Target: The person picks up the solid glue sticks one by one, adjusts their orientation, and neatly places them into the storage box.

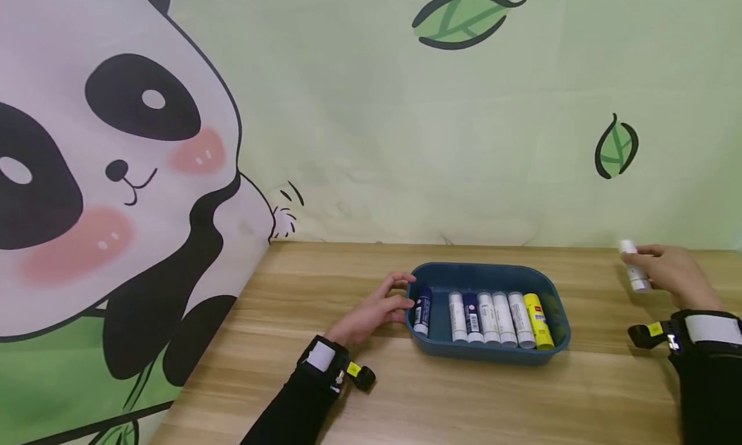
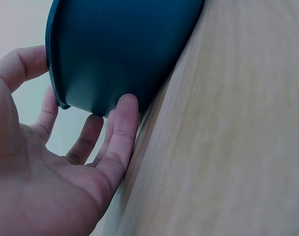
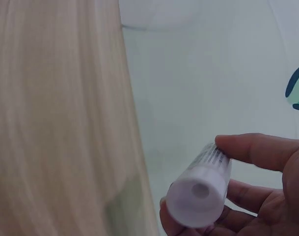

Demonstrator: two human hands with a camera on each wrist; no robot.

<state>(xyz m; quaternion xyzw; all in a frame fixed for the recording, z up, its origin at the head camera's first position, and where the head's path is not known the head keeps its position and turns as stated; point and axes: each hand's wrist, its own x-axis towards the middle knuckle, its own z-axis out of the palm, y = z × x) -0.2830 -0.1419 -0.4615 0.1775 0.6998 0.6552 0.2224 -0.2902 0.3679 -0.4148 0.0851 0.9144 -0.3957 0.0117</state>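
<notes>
My right hand [image 1: 675, 271] pinches a white glue stick [image 1: 636, 271] between thumb and fingers, to the right of a dark blue plastic bin. In the right wrist view, one round end of the glue stick [image 3: 201, 196] faces the camera, and part of its printed label shows. At the left end of the bin [image 1: 487, 355] rests my left hand [image 1: 373, 310]. Its fingers [image 2: 124, 123] lie against the bin's outer wall, and one digit touches the rim. Inside lie a navy glue stick [image 1: 422, 313] apart at the left, several white ones, another navy one [image 1: 473, 319] and a yellow one [image 1: 539, 322].
The bin stands on a wood-grain table [image 1: 464, 400]. Behind the table's back edge hangs a pale green backdrop [image 1: 371, 142] with printed leaves and a large panda [image 1: 116, 174] at the left. A bare gap shows in the bin beside the left navy stick.
</notes>
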